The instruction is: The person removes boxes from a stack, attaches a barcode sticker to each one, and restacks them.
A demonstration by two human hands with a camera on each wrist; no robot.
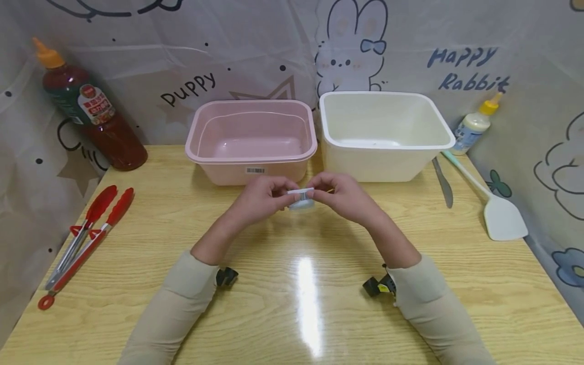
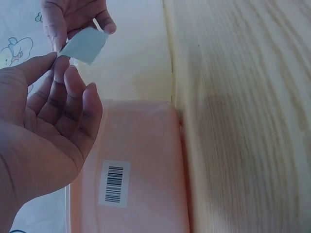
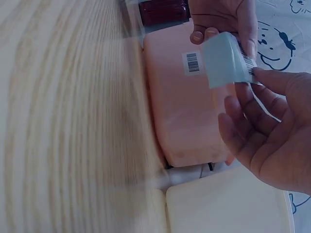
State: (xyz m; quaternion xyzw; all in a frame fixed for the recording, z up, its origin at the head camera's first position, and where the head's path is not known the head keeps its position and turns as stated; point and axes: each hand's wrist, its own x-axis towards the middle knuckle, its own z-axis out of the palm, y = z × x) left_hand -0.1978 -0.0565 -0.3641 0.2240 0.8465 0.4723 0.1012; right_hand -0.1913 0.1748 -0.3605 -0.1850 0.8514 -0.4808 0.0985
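Hands meet near the wooden table's [image 1: 137,243] back edge: left hand [image 1: 261,196] and right hand [image 1: 341,194] each pinch one end of a small pale-blue barcoded packet [image 1: 301,198], its long axis spanning between them.

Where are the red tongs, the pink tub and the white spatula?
red tongs [image 1: 86,235]: head view, middle of the arms.
pink tub [image 1: 251,175]: head view, front wall.
white spatula [image 1: 504,219]: head view, flat blade.

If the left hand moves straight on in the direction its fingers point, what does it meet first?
Most likely the right hand, which pinches the same small pale-blue packet from the opposite side; the left hand points across at it.
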